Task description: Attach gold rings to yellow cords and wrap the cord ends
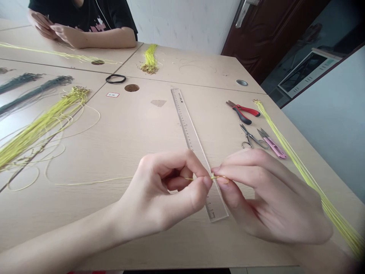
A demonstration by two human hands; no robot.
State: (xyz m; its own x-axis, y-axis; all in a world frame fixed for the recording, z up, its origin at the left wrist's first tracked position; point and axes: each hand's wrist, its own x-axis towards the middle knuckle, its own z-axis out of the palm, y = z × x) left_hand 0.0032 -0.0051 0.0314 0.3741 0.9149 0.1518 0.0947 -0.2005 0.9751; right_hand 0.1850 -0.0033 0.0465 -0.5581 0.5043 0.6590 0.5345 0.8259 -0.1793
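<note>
Pinching closed, left hand point(162, 194) and right hand point(270, 196) grip thin yellow cord point(171, 179) over a clear plastic ruler point(185, 121).

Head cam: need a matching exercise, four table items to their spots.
Items:
1. ruler
2. pliers
3. black band
4. yellow cord

Spots:
A. beside a round table hole
B. pinched between the left hand and right hand
C. just beyond the scissors
D. running beneath both hands

Pairs: 1-D, 2-C, 3-A, 4-B
</note>
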